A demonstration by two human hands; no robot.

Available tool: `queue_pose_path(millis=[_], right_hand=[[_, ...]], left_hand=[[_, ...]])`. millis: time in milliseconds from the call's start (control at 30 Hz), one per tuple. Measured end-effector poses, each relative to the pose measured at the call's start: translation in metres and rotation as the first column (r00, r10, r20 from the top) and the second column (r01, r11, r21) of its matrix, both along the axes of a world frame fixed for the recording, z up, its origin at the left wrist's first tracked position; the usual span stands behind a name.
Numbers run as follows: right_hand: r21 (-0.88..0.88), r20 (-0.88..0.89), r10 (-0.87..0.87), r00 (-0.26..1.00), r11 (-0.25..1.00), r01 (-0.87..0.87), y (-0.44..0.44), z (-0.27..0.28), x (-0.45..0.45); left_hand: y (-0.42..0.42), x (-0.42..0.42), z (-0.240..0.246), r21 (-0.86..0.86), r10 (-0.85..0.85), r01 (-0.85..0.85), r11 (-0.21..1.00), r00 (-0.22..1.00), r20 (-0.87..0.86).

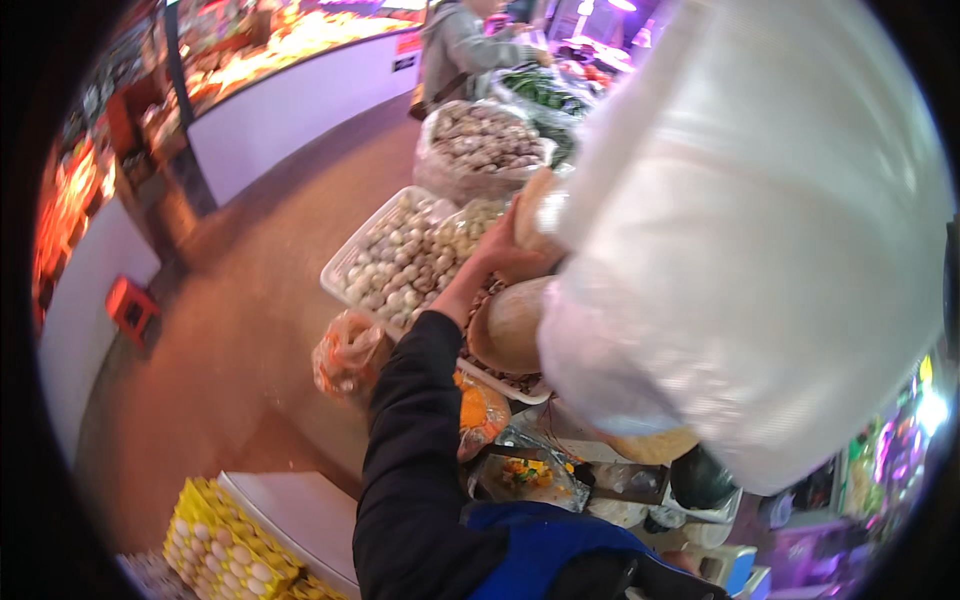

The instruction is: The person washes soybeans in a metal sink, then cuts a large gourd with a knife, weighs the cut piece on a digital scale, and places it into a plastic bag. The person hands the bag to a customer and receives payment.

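Note:
My left hand [514,244], at the end of a black sleeve, grips a tan squash [534,214] along its left side. A second tan squash [514,326] lies just below that hand, partly covered. In front of both hangs a big white translucent plastic sack [750,247], filling the right side of the view. Under my forearm is a white plastic basket [335,271] of garlic bulbs [397,262]. Another rounded tan piece [656,446] shows beneath the sack's lower edge. My right hand is not in view; the sack covers much of that side.
An open bag of bulbs [487,139] and green vegetables [544,90] stand beyond the basket, near a person in grey [465,49]. A tied plastic bag [349,356] sits beside my sleeve. Egg trays [217,551] are lower left, a red stool [133,311] farther left.

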State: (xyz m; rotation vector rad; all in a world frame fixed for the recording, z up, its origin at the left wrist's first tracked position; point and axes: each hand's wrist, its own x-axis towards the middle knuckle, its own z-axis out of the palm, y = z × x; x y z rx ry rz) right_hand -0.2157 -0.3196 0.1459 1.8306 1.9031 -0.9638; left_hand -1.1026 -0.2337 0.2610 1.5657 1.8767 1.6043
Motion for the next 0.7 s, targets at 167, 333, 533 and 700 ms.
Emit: queue_pose_path(millis=[167,333,533,700], right_hand=[[0.453,0.192,-0.236,0.953,0.882,0.128,0.065,0.108,0.069],[0.699,-0.676,0.158,0.72,0.449,0.557,0.156,0.292,-0.018],[0.76,-0.624,0.593,0.508,0.612,0.219,0.317,0.375,-0.173],[0.859,-0.289,0.771,0.567,0.471,-0.202,0.454,0.382,-0.314]], left_hand=[[-0.075,0.003,0.018,-0.113,-0.014,0.02,0.993,0.998,0.053],[-0.132,0.041,0.057,0.007,0.253,-0.27,0.963,0.912,0.324],[-0.195,0.148,0.03,0.161,0.569,-0.759,0.631,0.593,0.57],[-0.292,0.336,0.001,0.006,0.787,-0.958,0.288,0.24,0.568]])
